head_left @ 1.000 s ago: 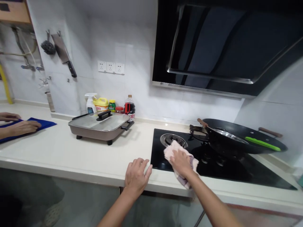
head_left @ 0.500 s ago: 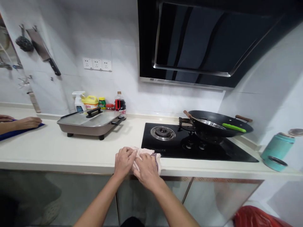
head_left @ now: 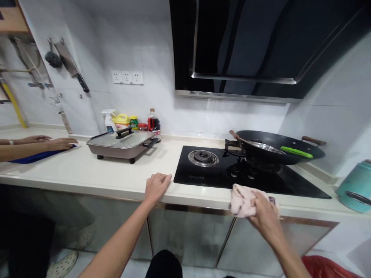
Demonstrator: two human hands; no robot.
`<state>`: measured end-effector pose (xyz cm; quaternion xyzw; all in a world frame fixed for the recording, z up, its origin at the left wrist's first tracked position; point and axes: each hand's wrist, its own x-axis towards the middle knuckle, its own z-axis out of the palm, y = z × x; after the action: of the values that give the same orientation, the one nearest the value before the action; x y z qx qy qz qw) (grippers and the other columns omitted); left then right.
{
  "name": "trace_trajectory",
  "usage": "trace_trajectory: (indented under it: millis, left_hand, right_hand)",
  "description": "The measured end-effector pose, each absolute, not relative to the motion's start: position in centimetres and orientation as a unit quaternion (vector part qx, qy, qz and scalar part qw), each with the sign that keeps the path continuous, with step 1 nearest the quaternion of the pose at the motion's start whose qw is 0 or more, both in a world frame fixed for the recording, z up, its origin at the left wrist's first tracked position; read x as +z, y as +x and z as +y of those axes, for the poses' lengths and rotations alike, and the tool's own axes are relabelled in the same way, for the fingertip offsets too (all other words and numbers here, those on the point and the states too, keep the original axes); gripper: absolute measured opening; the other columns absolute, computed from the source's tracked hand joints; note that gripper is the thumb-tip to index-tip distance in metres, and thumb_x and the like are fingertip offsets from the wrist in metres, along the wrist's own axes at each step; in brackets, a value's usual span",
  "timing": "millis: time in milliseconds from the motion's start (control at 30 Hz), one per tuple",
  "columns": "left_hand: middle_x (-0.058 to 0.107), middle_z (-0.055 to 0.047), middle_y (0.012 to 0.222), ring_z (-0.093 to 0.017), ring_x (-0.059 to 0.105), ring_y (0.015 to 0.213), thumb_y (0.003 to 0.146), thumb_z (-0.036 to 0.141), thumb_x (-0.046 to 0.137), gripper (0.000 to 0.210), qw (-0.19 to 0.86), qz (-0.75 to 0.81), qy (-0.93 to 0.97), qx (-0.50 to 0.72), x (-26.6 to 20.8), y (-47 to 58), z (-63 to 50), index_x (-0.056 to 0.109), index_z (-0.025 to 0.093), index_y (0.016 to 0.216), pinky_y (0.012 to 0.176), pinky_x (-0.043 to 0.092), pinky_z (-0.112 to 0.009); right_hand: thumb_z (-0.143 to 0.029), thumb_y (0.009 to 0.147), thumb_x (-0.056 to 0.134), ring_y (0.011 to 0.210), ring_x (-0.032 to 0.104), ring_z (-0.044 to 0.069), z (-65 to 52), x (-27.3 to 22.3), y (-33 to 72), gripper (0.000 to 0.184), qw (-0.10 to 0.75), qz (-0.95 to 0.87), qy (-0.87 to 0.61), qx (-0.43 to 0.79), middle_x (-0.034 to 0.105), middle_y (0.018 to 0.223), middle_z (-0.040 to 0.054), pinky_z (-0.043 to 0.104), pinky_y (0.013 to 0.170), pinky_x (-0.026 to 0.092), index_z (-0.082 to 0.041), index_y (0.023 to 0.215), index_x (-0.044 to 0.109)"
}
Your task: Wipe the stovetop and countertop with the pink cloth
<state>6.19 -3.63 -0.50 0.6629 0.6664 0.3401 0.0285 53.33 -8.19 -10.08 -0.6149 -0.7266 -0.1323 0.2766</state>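
Note:
My right hand (head_left: 263, 208) is closed over a pale pink cloth (head_left: 243, 200) at the counter's front edge, just below the black gas hob (head_left: 203, 179). The cloth is bunched and hangs partly over the edge; its dark-patterned corner shows beside my fingers. My left hand (head_left: 157, 186) leans on the pale countertop (head_left: 121, 177) near the hob's front left corner. It holds nothing, its thumb out to the side and its fingers partly hidden by the angle. The hob's left burner (head_left: 203, 157) is bare, and a black wok (head_left: 278, 148) sits over the right one.
A lidded electric pan (head_left: 121, 144) stands left on the counter, bottles (head_left: 154, 125) behind it. Another person's hands (head_left: 59, 144) press a blue cloth (head_left: 40, 156) at the far left. A teal kettle-like container (head_left: 355, 187) stands far right. The range hood (head_left: 232, 85) hangs above.
My right hand has moved right along the counter edge with the pink cloth. My left hand has come off the cloth and rests on the counter. The view has shifted slightly.

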Motion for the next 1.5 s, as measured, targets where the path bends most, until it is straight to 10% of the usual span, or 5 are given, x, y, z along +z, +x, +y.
trace_trajectory:
  millis: [500,700,1500]
  left_hand:
    - [0.074,-0.01,0.103,-0.029,0.061,0.104,0.1,0.051,0.04,0.049,-0.112,0.686,0.655,0.297,-0.7,7.0,-3.3,0.08,0.025,0.087,0.089,0.041,-0.04]
    - [0.074,-0.012,0.1,-0.031,0.062,0.103,0.099,0.051,0.04,0.051,-0.117,0.692,0.655,0.279,-0.7,6.9,-3.2,0.08,0.023,0.086,0.088,0.041,-0.042]
    - [0.073,-0.01,0.093,-0.03,0.061,0.1,0.099,0.048,0.042,0.048,-0.126,0.677,0.652,0.318,-1.1,7.1,-3.3,0.078,0.024,0.078,0.088,0.039,-0.042]
  right_hand:
    - [-0.008,0.073,0.052,0.104,0.051,0.025,-7.9,-3.2,35.7,0.047,0.365,-0.812,-0.454,0.02,0.064,0.112,0.0037,0.037,0.091,0.036,-0.026,0.115,0.059]
    - [-0.01,0.08,0.06,0.125,0.044,0.027,-2.7,1.4,31.7,0.052,0.371,-0.798,-0.474,-0.043,0.054,0.141,0.0086,0.04,0.107,0.032,-0.026,0.129,0.062]
    - [-0.046,0.093,0.039,0.11,0.06,0.039,-8.1,-5.6,64.4,0.053,0.19,-0.485,-0.84,-0.153,0.066,0.123,0.0198,0.048,0.086,0.045,-0.017,0.129,0.066]
